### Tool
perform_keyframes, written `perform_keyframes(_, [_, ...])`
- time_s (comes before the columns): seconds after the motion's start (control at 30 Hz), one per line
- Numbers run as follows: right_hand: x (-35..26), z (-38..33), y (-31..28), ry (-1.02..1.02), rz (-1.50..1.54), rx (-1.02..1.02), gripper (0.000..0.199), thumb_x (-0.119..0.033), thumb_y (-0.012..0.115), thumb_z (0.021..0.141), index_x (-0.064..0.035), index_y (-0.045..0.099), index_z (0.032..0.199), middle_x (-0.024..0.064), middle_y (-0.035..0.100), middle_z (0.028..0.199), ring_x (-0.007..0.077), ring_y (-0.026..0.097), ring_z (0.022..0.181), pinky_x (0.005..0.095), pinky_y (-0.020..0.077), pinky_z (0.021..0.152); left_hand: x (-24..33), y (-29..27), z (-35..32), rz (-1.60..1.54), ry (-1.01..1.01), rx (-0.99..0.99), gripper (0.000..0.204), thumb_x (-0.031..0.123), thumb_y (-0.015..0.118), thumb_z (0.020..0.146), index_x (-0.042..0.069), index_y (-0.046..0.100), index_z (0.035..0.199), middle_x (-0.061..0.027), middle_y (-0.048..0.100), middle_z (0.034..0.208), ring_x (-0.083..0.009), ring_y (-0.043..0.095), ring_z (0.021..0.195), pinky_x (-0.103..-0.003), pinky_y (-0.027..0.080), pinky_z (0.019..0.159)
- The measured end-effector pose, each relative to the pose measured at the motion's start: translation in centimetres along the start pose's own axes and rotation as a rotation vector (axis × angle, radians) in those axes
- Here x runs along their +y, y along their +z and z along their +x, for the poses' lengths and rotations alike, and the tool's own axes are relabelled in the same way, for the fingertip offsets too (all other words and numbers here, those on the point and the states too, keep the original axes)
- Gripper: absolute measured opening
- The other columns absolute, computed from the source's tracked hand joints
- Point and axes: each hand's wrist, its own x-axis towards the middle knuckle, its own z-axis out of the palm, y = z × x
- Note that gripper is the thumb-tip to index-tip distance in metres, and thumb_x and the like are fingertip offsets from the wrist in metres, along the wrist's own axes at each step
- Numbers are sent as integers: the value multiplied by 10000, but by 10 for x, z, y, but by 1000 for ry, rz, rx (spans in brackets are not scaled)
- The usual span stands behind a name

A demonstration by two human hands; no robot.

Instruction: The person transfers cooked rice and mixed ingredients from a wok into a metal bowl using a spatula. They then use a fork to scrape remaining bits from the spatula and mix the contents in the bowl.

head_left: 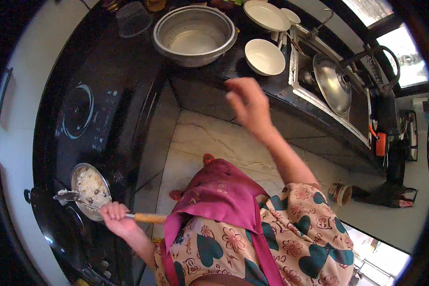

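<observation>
Left hand [114, 217] closed on wooden-handled utensil [150, 218] across metal bowl [93, 215], over tabletop [124, 71]; grip on bowl unclear. Right hand [249, 107] empty, half-curled. Apparently tending grainy food [88, 182]; next move calls for level bowl.

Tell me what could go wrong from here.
Some of the food might drop off the utensil in the left hand, since its loaded head juts past the rim of the metal bowl. The right hand could bump the white bowl, which sits near the edge of the counter.
</observation>
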Motion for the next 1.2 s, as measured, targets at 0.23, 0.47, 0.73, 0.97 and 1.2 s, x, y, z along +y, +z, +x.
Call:
perform_keyframes(0.23, [168, 35, -78, 455, 144, 261, 240, -100, 601, 846, -9, 597, 1068, 82, 646, 958, 145, 605, 835, 273, 481, 765, 17, 24, 16, -164, -50, -199, 383, 248, 357, 990, 135, 313, 627, 21, 256, 512, -75, 223, 383, -227, 219, 321])
perform_keyframes(0.47, [203, 22, -112, 579, 90, 362, 261, -135, 619, 830, -14, 613, 1061, 74, 656, 893, 135, 606, 761, 269, 489, 702, 24, 29, 19, -169, -62, 72, 440, 225, 345, 971, 155, 268, 543, 27, 266, 479, -88, 266, 406, -230, 268, 402])
perform_keyframes(0.73, [223, 53, -149, 327, -184, 299, 263, -162, 628, 822, -37, 619, 1054, 89, 660, 929, 165, 627, 782, 288, 490, 730, 28, 15, 33, -37, -57, -97, 432, 211, 371, 950, 166, 277, 530, 37, 262, 444, -73, 232, 362, -212, 215, 351])
perform_keyframes(0.97, [346, 74, -208, 430, -551, 279, 228, -160, 598, 798, -38, 623, 989, 160, 644, 913, 307, 621, 863, 375, 485, 768, 13, 74, 29, 9, 113, 140, 420, 237, 437, 947, 163, 288, 561, 49, 266, 438, -58, 206, 311, -198, 189, 292])
perform_keyframes(1.2, [397, 67, -288, 587, -796, 276, 185, -162, 571, 817, -80, 642, 967, 143, 651, 924, 326, 618, 875, 407, 490, 746, -20, 95, 36, 213, 216, 398, 445, 253, 466, 921, 180, 246, 541, 52, 248, 461, -63, 205, 327, -207, 172, 327])
